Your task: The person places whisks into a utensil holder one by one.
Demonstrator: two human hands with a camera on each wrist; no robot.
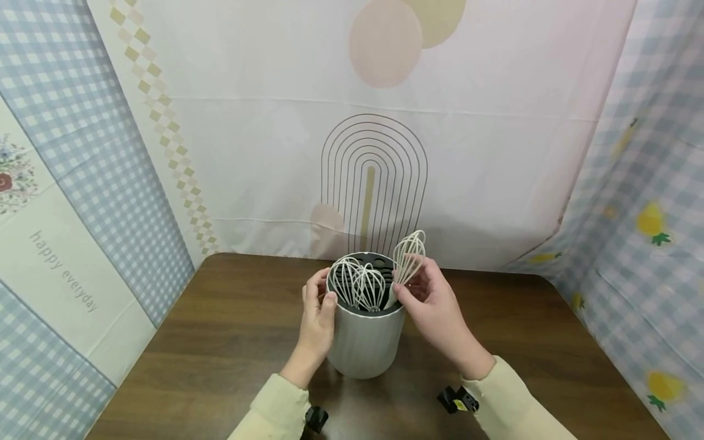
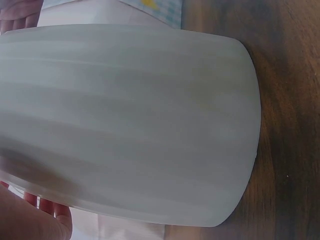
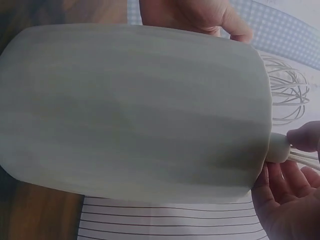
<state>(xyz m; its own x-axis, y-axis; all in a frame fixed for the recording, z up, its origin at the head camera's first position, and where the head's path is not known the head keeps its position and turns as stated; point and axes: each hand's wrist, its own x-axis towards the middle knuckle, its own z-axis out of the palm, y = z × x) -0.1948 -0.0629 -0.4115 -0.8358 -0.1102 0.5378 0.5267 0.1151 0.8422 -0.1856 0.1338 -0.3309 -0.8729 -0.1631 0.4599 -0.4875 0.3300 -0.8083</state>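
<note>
A pale grey ribbed utensil holder [image 1: 364,345] stands upright on the table, with a black slotted insert [image 1: 374,261] in its top. My left hand [image 1: 316,321] grips its left side near the rim, thumb toward me. At the right of the rim, my right hand [image 1: 437,305] pinches a whisk [image 1: 409,253] just below its cream wires. This whisk leans to the right, and its pale handle [image 3: 278,148] goes down inside the rim. Two more whisks, a left one [image 1: 343,278] and a middle one [image 1: 370,284], stand in the holder with wires up. Their handles are hidden inside.
The dark brown wooden table [image 1: 236,342] extends to both sides of the holder. A white patterned cloth [image 1: 264,165] hangs behind its back edge. Blue checked cloths hang at the left [image 1: 93,110] and at the right [image 1: 621,293].
</note>
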